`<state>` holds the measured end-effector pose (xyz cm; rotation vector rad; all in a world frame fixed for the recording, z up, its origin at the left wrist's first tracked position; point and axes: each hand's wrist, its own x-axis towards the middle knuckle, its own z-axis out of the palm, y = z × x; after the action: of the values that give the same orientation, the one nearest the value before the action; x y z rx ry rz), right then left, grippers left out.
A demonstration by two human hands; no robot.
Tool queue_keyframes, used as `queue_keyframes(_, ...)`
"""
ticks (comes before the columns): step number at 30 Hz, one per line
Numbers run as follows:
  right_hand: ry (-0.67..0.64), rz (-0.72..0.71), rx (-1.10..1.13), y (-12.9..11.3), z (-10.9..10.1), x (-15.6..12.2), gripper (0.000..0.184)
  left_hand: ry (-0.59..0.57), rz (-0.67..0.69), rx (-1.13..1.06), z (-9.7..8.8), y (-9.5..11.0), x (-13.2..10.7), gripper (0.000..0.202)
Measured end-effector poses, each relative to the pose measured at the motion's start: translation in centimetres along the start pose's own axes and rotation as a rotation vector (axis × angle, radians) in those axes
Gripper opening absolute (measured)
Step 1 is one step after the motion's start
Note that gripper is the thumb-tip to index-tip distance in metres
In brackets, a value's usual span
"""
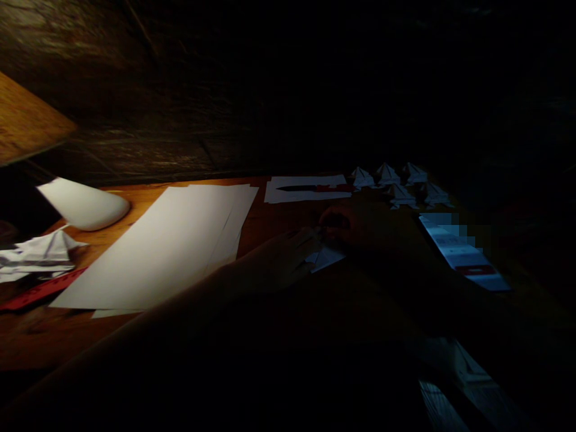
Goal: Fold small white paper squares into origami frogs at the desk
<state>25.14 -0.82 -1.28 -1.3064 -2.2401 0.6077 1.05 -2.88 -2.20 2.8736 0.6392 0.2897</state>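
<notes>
A small piece of folded white paper (327, 259) lies on the dark wooden table between my hands. My left hand (283, 258) reaches in from the left, its fingers stretched out and resting over the paper's left side. Curled at the paper's upper right edge is my right hand (353, 225), thumb and fingers closed in a pinch on it. Deep shadow hides most of the right fingers and the exact fold.
Large white sheets (166, 240) lie to the left, beside a red ruler (45, 288), crumpled folded paper (49, 255) and a lamp base (85, 204). Behind, a knife (315, 188) rests on smaller sheets (306, 180). Several folded paper figures (398, 195) and a lit phone (463, 255) are at right.
</notes>
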Motion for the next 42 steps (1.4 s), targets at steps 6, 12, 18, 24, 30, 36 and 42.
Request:
queue_keyframes(6,0.01,0.009,-0.013,-0.4,-0.2,0.0,0.02,0.029,0.027,0.016,-0.2,0.0,0.0,0.036)
queue_keyframes(12,0.066,0.082,-0.048,-0.9,0.3,-0.1,0.013,0.004,0.01,0.034,-0.3,0.2,0.0,0.03)
queue_keyframes(18,0.065,0.109,-0.16,-0.7,1.1,0.1,0.016,0.028,0.001,0.037,-0.1,0.2,-0.2,0.032)
queue_keyframes(24,0.069,0.075,-0.266,-1.4,0.8,0.0,0.012,0.033,-0.001,0.016,0.0,0.4,-0.1,0.031)
queue_keyframes(30,0.049,0.042,-0.289,-1.7,0.6,-0.2,0.014,0.028,-0.002,-0.007,-0.1,0.4,0.1,0.035)
queue_keyframes(36,0.053,0.029,-0.326,-1.1,1.2,-0.1,0.018,0.031,0.016,-0.018,-0.2,0.3,0.1,0.035)
queue_keyframes(42,0.045,-0.024,-0.376,-0.4,2.0,0.6,0.012,0.031,0.002,0.019,-0.1,0.5,0.0,0.033)
